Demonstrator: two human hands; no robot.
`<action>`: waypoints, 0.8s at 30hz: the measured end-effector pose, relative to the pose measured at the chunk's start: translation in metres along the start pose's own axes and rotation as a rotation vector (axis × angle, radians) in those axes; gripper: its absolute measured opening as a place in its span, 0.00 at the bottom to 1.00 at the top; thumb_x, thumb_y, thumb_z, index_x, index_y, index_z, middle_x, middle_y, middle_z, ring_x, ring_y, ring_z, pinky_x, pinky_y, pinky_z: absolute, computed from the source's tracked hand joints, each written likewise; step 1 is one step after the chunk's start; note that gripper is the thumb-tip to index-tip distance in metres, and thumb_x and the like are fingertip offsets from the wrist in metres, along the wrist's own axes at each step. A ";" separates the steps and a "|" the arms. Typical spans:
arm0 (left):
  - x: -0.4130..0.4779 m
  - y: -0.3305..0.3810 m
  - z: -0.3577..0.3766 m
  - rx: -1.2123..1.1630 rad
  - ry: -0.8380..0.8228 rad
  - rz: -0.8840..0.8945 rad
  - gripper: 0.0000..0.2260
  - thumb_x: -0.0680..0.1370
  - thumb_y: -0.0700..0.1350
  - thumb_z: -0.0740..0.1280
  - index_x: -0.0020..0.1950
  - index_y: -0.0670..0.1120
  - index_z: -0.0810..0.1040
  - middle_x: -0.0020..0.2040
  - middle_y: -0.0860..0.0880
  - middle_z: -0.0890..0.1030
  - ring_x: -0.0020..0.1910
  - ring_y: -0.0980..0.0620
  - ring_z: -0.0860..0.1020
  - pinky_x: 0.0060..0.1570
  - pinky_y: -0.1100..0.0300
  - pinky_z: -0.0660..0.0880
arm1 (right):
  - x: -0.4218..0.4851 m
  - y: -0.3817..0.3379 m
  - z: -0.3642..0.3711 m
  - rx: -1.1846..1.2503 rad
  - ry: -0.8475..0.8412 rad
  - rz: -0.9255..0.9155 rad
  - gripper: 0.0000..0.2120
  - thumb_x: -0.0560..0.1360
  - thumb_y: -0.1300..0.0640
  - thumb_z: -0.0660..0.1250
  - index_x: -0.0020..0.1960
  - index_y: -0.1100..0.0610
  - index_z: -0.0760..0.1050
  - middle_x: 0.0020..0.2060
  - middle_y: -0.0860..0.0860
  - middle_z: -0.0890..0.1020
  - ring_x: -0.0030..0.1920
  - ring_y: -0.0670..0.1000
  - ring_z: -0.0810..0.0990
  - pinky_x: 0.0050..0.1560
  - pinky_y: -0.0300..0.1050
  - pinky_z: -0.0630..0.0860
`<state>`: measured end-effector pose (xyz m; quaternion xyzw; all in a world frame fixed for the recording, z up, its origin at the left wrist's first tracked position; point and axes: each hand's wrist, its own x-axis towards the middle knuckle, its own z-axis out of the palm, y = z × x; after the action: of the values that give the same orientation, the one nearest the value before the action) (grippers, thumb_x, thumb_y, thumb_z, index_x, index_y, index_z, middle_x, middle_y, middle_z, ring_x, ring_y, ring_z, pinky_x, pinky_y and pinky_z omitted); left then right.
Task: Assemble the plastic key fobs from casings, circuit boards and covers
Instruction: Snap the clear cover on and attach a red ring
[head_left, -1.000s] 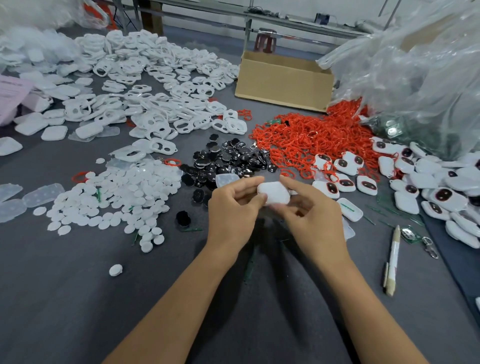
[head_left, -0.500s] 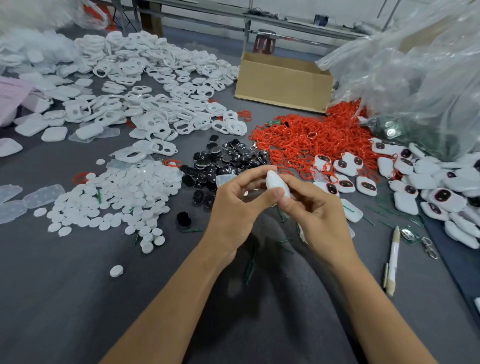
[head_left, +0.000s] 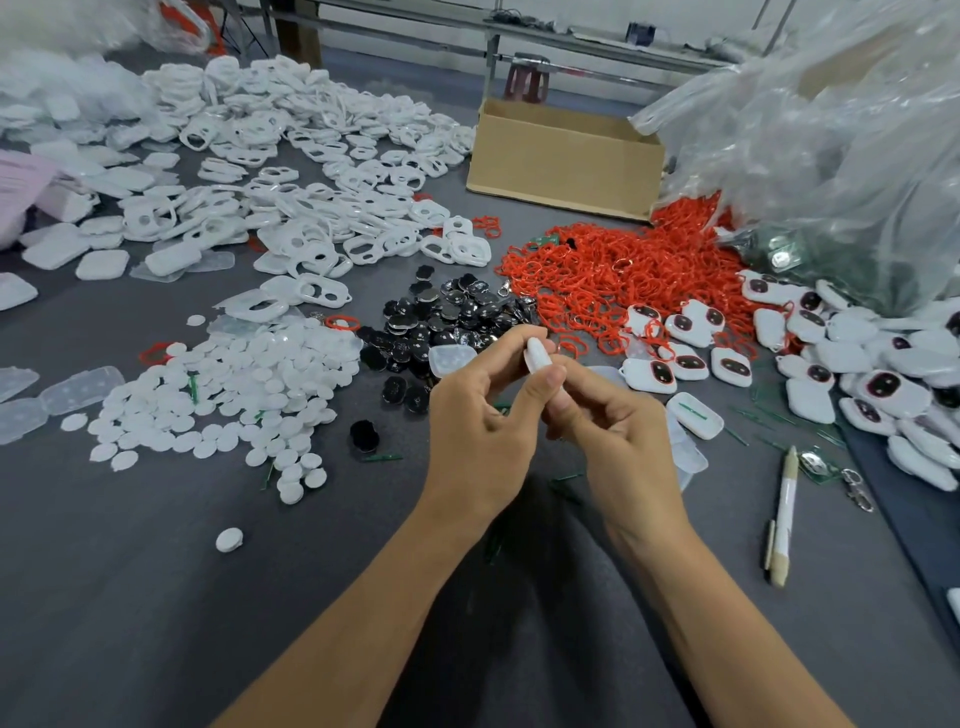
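I have both hands together above the grey table (head_left: 156, 597), clamped on one white key fob (head_left: 537, 356). My left hand (head_left: 478, 431) pinches its upper end with thumb and forefinger, and my right hand (head_left: 618, 436) curls round its lower end. The fob is raised off the table, edge-on to the camera, in front of the heap of black parts (head_left: 452, 317). From this angle I cannot tell whether the seam between casing and cover is closed all round. I judge this to be the press-shut step. To do it well I would squeeze evenly along the edge, working round from one end. I would keep the halves square so nothing inside gets trapped, then turn the fob flat to check the seam before laying it with the finished fobs (head_left: 691, 358)
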<state>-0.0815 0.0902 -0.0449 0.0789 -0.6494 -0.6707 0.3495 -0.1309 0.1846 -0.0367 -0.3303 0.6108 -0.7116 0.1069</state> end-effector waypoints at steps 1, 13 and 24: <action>-0.001 0.001 -0.001 -0.013 0.004 0.005 0.09 0.74 0.50 0.68 0.54 0.58 0.79 0.47 0.58 0.84 0.41 0.48 0.69 0.44 0.48 0.67 | -0.001 0.000 0.001 0.015 0.005 0.006 0.14 0.75 0.67 0.64 0.56 0.52 0.78 0.34 0.41 0.80 0.35 0.38 0.74 0.39 0.30 0.72; 0.004 0.004 -0.012 0.031 -0.063 -0.004 0.07 0.74 0.48 0.69 0.51 0.55 0.81 0.43 0.42 0.82 0.40 0.49 0.71 0.44 0.49 0.69 | 0.003 0.003 -0.005 -0.012 -0.023 0.119 0.16 0.72 0.60 0.68 0.59 0.56 0.79 0.38 0.49 0.82 0.36 0.44 0.75 0.41 0.35 0.75; 0.003 0.001 -0.010 0.060 0.098 -0.043 0.10 0.71 0.46 0.76 0.51 0.51 0.83 0.42 0.45 0.85 0.38 0.54 0.80 0.42 0.61 0.78 | 0.001 0.006 0.000 -0.124 -0.061 0.119 0.13 0.77 0.57 0.61 0.53 0.64 0.80 0.32 0.59 0.75 0.34 0.53 0.70 0.35 0.48 0.69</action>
<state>-0.0782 0.0802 -0.0445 0.1361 -0.6493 -0.6537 0.3640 -0.1337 0.1827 -0.0418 -0.3212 0.6684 -0.6545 0.1470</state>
